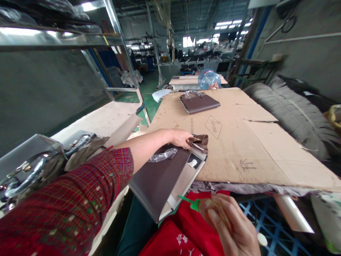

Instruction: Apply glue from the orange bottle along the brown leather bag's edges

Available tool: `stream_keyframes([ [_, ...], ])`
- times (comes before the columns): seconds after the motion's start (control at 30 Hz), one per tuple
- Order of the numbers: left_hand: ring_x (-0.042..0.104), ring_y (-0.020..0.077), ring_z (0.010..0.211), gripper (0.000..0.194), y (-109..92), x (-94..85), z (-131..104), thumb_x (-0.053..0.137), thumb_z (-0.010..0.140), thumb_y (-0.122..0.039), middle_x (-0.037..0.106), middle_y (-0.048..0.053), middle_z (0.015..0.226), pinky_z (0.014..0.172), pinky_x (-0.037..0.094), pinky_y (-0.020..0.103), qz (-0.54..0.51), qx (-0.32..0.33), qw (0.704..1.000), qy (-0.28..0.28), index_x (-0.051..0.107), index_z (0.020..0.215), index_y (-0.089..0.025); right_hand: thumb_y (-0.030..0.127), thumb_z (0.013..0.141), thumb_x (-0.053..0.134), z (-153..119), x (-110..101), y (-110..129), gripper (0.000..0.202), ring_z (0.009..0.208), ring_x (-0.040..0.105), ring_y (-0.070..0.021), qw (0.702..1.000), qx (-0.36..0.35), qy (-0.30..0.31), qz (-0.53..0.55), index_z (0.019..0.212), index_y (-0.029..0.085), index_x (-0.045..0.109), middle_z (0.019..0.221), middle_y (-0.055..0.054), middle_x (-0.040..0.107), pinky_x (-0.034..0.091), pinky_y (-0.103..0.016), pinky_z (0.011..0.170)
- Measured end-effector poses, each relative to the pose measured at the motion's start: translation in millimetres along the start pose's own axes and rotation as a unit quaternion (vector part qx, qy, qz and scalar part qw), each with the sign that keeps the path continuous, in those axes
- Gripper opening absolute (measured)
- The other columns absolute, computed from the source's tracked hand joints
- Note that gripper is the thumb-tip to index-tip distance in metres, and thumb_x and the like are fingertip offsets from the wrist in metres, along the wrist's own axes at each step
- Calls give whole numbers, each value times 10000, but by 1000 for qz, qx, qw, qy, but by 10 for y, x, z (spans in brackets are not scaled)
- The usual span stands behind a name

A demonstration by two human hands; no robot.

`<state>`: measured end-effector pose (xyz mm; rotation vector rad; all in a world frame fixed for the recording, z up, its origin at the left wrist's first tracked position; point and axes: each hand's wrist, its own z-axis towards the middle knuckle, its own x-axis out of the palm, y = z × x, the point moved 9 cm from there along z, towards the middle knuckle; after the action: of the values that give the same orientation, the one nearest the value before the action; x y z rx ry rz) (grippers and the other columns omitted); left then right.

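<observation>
fingers (187,143) of the l hand (179,138) are bent in & closed on the top r end of the brown bag (160,174), by the bunched brown lining (201,139); exact grip partly hidden, can't tell how much cloth is btw fingers & thumb. r hand (230,224) is closed too, fingers wrapped round a small applicator w/ a green nozzle (195,205), thin tip pointing l & up, nr the bag's open side; can't tell if it's touching.

bag lies tilted in front of the person, partly on the near l edge of the table, lower end over the lap. handle (163,155) wrapped in clear plastic, lying on the dark front panel. side is open, pale inner face showing, w/ a white scrap (192,163) nr the top.

table's covered w/ cardboard (239,142), printed "step one" in a diamond. 2nd brown bag (201,103) lies flat at the far end, handles wrapped too. big clear blue water jug (209,80) on its side just beyond. on the l, grey bag (39,149) etc., w/ wrapped handles, below a metal rack (117,35). red apron (173,236) on the lap, blue crate (277,227) under the table at r.
</observation>
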<state>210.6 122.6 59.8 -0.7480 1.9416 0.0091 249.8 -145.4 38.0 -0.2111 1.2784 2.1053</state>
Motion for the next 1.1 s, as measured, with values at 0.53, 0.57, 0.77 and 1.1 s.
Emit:
stream_keyframes([
  [0.53, 669, 195, 866, 364, 12, -49, -92, 737, 851, -408, 784, 50, 1056, 683, 410, 257, 27, -24, 999, -27, 717, 1158, -215, 170, 1015, 584, -90, 105, -35, 141, 912, 709, -178, 998, 31, 26, 46, 1119, 241, 647, 1032, -60, 673, 593, -230, 780],
  [0.57, 670, 193, 872, 360, 20, -47, -99, 736, 851, -402, 783, 46, 1063, 681, 408, 254, 28, -25, 999, -27, 712, 1158, -216, 173, 1013, 593, -86, 81, -37, 150, 928, 707, -179, 999, 31, 13, 39, 1135, 240, 649, 1047, -64, 674, 589, -230, 796],
  [0.77, 676, 192, 865, 336, 75, -55, -198, 717, 857, -424, 783, 40, 1040, 679, 403, 254, 28, -35, 998, -33, 714, 1114, -207, 220, 1048, 549, -97, 148, -117, 108, 858, 685, -172, 990, 87, 52, 97, 1025, 236, 653, 961, -40, 673, 560, -236, 761],
  [1.1, 680, 195, 847, 353, 166, -265, -601, 703, 842, -436, 775, 28, 982, 673, 403, 252, 38, -59, 994, -83, 702, 1128, -230, 465, 1027, 587, -122, 317, -320, 282, 806, 630, -172, 956, 227, 31, 185, 921, 221, 681, 889, -12, 686, 490, -249, 743],
])
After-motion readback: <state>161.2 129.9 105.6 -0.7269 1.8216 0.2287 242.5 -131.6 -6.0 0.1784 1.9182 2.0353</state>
